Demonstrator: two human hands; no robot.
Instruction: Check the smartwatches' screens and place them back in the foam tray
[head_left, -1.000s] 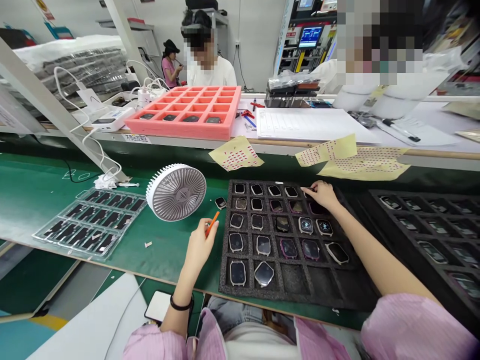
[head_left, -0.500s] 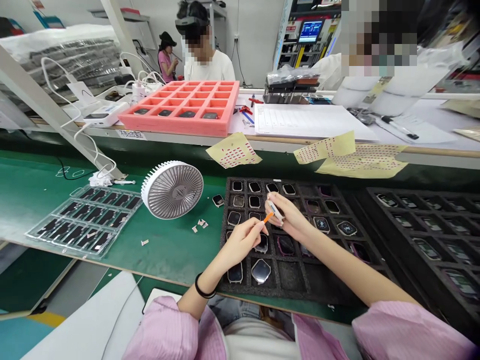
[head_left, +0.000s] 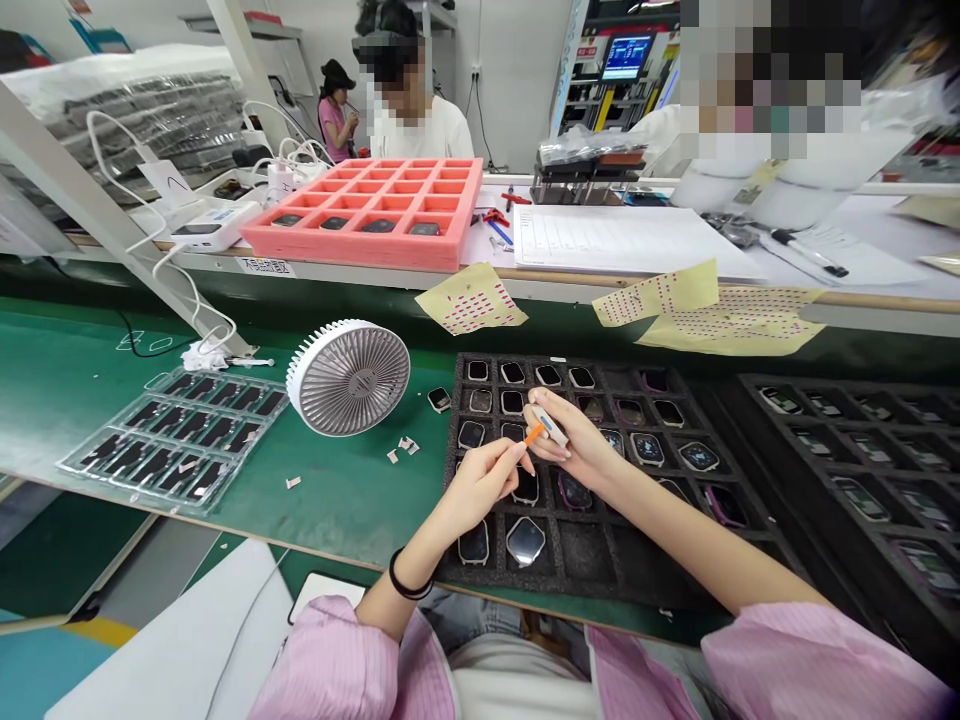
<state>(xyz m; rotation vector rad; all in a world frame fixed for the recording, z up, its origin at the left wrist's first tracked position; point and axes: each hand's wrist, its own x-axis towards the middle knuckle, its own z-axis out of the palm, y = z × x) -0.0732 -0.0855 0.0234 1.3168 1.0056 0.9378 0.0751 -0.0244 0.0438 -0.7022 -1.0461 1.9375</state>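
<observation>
A factory workroom stretches away, with a co-worker in a white T-shirt (head_left: 420, 130) seated at the far side and a person in a pink top (head_left: 335, 130) beyond. Nearer, a salmon-pink foam tray (head_left: 360, 250) holds four dark devices in its front row, and a printed paper form (head_left: 622, 240) lies to its right. Yellow backing sheets dotted with red stickers (head_left: 471, 298) lie along the far edge of the green worktop (head_left: 352, 510). On the left of the worktop are a white desk fan (head_left: 349, 378) and a clear plastic tray (head_left: 172, 440) of dark pieces. Directly ahead sits a black foam tray (head_left: 585, 555) of watch-shaped cases (head_left: 525, 541), with a similar tray (head_left: 840, 480) just to its right. Both hands are together above the black foam tray's middle. The left hand (head_left: 480, 485) pinches an orange stick (head_left: 534, 433), whose end meets a small white piece (head_left: 550, 426). The right hand (head_left: 574, 440) holds that piece between its fingers.
</observation>
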